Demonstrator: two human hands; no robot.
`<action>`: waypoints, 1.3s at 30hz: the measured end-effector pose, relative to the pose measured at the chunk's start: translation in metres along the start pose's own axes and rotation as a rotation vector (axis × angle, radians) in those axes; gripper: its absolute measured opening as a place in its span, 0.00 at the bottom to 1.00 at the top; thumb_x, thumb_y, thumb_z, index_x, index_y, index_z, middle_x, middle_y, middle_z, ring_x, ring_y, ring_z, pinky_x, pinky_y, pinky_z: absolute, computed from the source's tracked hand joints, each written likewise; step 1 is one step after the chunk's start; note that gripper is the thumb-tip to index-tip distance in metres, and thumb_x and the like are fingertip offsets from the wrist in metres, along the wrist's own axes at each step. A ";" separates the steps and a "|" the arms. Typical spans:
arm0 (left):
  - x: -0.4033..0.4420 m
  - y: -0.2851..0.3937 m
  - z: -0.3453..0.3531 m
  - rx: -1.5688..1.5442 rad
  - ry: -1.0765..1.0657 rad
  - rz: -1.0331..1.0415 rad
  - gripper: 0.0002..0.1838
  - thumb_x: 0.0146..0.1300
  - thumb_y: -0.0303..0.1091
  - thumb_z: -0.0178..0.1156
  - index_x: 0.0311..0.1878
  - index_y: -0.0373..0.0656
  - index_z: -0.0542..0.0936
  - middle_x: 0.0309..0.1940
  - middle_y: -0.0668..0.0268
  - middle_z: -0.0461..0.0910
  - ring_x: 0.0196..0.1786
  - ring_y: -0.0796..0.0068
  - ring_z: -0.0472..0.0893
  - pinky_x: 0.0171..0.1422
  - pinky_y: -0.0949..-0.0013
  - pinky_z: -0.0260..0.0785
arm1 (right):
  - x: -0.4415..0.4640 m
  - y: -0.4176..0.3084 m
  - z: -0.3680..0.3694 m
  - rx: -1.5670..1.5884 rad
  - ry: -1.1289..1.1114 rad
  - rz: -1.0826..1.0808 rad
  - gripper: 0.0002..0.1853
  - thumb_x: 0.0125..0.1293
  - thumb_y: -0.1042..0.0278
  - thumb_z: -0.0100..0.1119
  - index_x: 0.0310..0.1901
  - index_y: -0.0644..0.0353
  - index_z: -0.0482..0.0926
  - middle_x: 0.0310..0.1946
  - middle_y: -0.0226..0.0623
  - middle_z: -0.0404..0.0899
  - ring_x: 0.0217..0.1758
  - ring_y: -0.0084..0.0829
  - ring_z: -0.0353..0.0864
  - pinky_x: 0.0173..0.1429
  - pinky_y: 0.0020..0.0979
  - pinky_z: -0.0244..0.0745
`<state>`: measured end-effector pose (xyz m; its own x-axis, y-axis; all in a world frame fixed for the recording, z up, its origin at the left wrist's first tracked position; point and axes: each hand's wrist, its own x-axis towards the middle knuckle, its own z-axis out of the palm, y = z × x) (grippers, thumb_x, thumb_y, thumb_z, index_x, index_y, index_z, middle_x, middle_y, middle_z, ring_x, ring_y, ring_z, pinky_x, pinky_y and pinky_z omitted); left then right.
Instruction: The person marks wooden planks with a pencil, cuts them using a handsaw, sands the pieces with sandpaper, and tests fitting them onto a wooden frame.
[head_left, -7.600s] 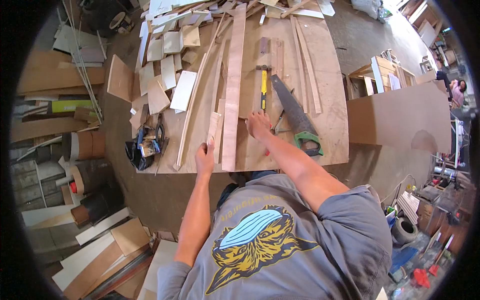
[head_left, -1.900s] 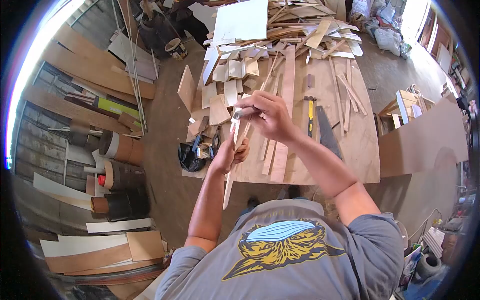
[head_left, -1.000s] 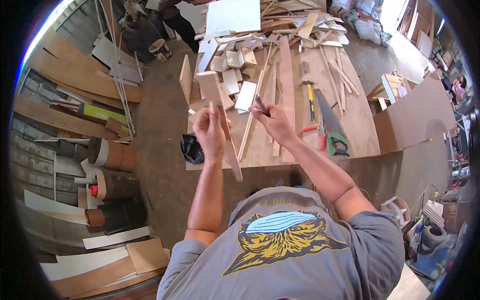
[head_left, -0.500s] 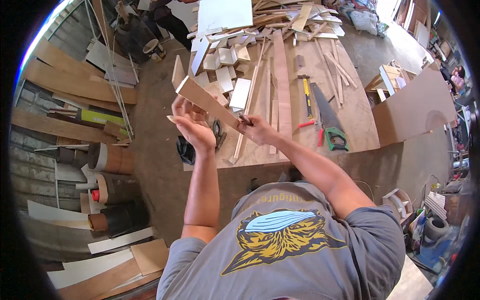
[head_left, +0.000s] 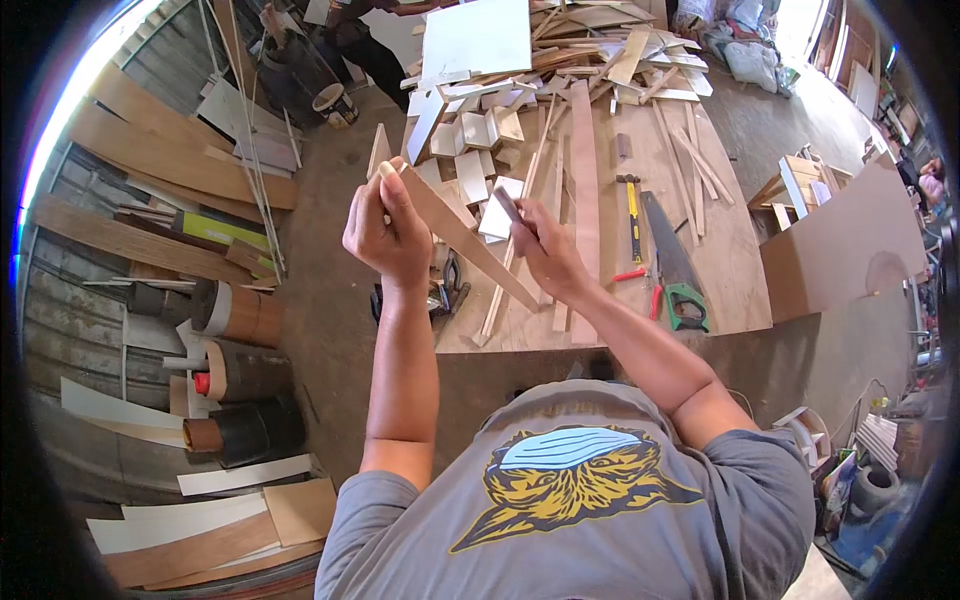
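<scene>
My left hand [head_left: 390, 228] is closed on the upper end of a narrow wooden board [head_left: 470, 245], which slants down to the right above the table. In my right hand [head_left: 548, 248] is a short dark stick-like tool [head_left: 508, 205], gripped between thumb and fingers and pointing up to the left. Right of that hand, a hammer [head_left: 633, 215] with a yellow and black handle lies on the table [head_left: 735, 290]. Beside it are a green-handled saw [head_left: 672, 250] and a red-handled tool [head_left: 656, 300]. Partly behind my left forearm are dark pliers [head_left: 453, 272].
Offcuts [head_left: 590, 65] and a white panel [head_left: 477, 38] are piled at the table's far end. Long strips [head_left: 585, 180] lie along its middle. A person [head_left: 365, 40] stands beyond the far left corner. A large brown sheet [head_left: 850, 250] stands at the right.
My left hand has closed on the board's upper end, where it was open half a second ago. My right hand has let go of the board and moved right, still holding the dark tool.
</scene>
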<state>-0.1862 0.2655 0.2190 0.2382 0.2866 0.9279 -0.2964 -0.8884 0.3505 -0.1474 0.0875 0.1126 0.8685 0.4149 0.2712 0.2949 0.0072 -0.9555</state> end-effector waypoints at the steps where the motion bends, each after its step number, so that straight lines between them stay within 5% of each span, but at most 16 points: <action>1: 0.000 0.001 0.002 -0.013 -0.005 -0.017 0.16 0.77 0.37 0.55 0.43 0.34 0.87 0.38 0.58 0.89 0.38 0.64 0.88 0.43 0.66 0.77 | 0.001 -0.030 0.000 -0.069 0.024 -0.047 0.17 0.75 0.65 0.57 0.60 0.61 0.70 0.28 0.41 0.78 0.28 0.30 0.79 0.32 0.34 0.69; 5: -0.005 0.006 0.020 -0.119 0.117 -0.009 0.11 0.75 0.34 0.59 0.43 0.34 0.83 0.32 0.62 0.85 0.30 0.74 0.81 0.36 0.71 0.72 | 0.018 -0.095 0.014 -0.053 0.168 -0.271 0.19 0.72 0.67 0.60 0.61 0.61 0.72 0.25 0.49 0.80 0.23 0.44 0.82 0.29 0.39 0.72; 9: -0.020 -0.003 0.036 -0.241 0.228 -0.050 0.08 0.73 0.32 0.63 0.40 0.37 0.77 0.29 0.68 0.78 0.28 0.83 0.73 0.31 0.75 0.66 | 0.032 -0.097 0.036 -0.086 0.302 -0.508 0.18 0.72 0.69 0.59 0.60 0.63 0.77 0.35 0.53 0.85 0.35 0.49 0.88 0.36 0.42 0.80; 13: -0.017 0.000 0.037 -0.349 0.223 -0.008 0.11 0.74 0.32 0.61 0.36 0.38 0.72 0.30 0.71 0.73 0.31 0.85 0.68 0.33 0.78 0.62 | 0.009 -0.055 0.034 -0.178 0.220 -0.305 0.14 0.73 0.69 0.58 0.57 0.64 0.80 0.31 0.55 0.83 0.35 0.49 0.88 0.37 0.41 0.79; 16: -0.019 -0.002 0.036 -0.375 0.165 0.000 0.10 0.75 0.31 0.61 0.39 0.38 0.72 0.31 0.70 0.73 0.32 0.85 0.67 0.35 0.77 0.63 | 0.015 -0.068 0.023 -0.203 0.125 -0.193 0.15 0.74 0.74 0.57 0.59 0.68 0.79 0.41 0.54 0.87 0.45 0.24 0.88 0.46 0.28 0.79; 17: -0.018 0.000 0.037 -0.343 0.148 0.027 0.10 0.75 0.32 0.61 0.39 0.38 0.72 0.31 0.70 0.72 0.32 0.85 0.67 0.36 0.77 0.63 | 0.020 -0.078 0.026 -0.086 0.227 -0.387 0.15 0.75 0.70 0.54 0.58 0.65 0.79 0.31 0.57 0.82 0.34 0.51 0.88 0.35 0.39 0.78; 18: -0.017 0.002 0.037 -0.315 0.133 0.056 0.10 0.75 0.32 0.61 0.40 0.38 0.71 0.32 0.70 0.72 0.33 0.85 0.68 0.36 0.77 0.64 | 0.020 -0.088 0.031 -0.063 0.268 -0.408 0.15 0.75 0.70 0.54 0.58 0.65 0.79 0.31 0.57 0.82 0.34 0.51 0.87 0.35 0.39 0.77; 21: -0.021 0.005 0.036 -0.480 0.145 -0.004 0.13 0.74 0.33 0.62 0.39 0.39 0.69 0.31 0.69 0.72 0.33 0.85 0.68 0.37 0.77 0.64 | 0.008 -0.095 0.038 -0.085 0.338 -0.395 0.15 0.75 0.70 0.53 0.58 0.66 0.79 0.33 0.58 0.83 0.34 0.50 0.87 0.36 0.40 0.77; 23: -0.022 -0.005 0.042 -0.508 0.262 0.027 0.12 0.71 0.31 0.64 0.38 0.40 0.69 0.25 0.67 0.74 0.25 0.84 0.68 0.28 0.76 0.60 | -0.021 -0.041 0.050 -0.147 0.254 -0.202 0.15 0.76 0.73 0.54 0.60 0.67 0.79 0.42 0.53 0.86 0.41 0.31 0.85 0.44 0.31 0.78; 24: -0.020 -0.008 0.041 -0.589 0.260 0.037 0.11 0.72 0.29 0.63 0.40 0.39 0.69 0.29 0.65 0.75 0.28 0.83 0.69 0.32 0.77 0.60 | -0.026 -0.034 0.051 -0.177 0.215 -0.108 0.16 0.76 0.74 0.54 0.62 0.68 0.78 0.46 0.51 0.87 0.45 0.22 0.85 0.49 0.27 0.78; 27: -0.013 -0.012 0.024 -0.507 0.167 0.071 0.10 0.74 0.30 0.60 0.39 0.41 0.68 0.37 0.61 0.75 0.33 0.79 0.74 0.38 0.74 0.68 | -0.028 -0.026 0.056 -0.212 0.204 0.015 0.16 0.77 0.73 0.54 0.62 0.67 0.78 0.48 0.51 0.87 0.46 0.21 0.84 0.50 0.26 0.78; 30: -0.008 -0.014 0.022 -0.507 0.137 0.167 0.07 0.75 0.27 0.57 0.42 0.40 0.68 0.44 0.55 0.76 0.38 0.74 0.79 0.40 0.73 0.72 | -0.017 -0.062 0.071 -0.068 0.394 -0.250 0.15 0.76 0.68 0.53 0.59 0.64 0.80 0.33 0.58 0.83 0.34 0.49 0.87 0.35 0.39 0.76; 37: -0.012 -0.015 0.006 -0.716 0.167 0.051 0.10 0.76 0.27 0.53 0.44 0.37 0.61 0.42 0.51 0.76 0.30 0.61 0.85 0.24 0.66 0.83 | -0.051 0.001 0.088 -0.136 0.304 0.146 0.17 0.75 0.70 0.54 0.62 0.63 0.78 0.27 0.55 0.81 0.25 0.47 0.83 0.30 0.40 0.73; 39: -0.014 -0.012 0.000 -0.754 0.161 0.022 0.10 0.76 0.28 0.54 0.44 0.38 0.61 0.43 0.50 0.76 0.30 0.60 0.85 0.23 0.65 0.83 | -0.045 -0.038 0.094 -0.082 0.367 -0.111 0.17 0.76 0.69 0.53 0.62 0.64 0.78 0.27 0.55 0.81 0.26 0.49 0.83 0.31 0.40 0.74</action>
<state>-0.1856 0.2721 0.2015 0.1045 0.3711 0.9227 -0.8633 -0.4267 0.2695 -0.2349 0.1538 0.1255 0.9098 0.0626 0.4102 0.4132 -0.0454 -0.9095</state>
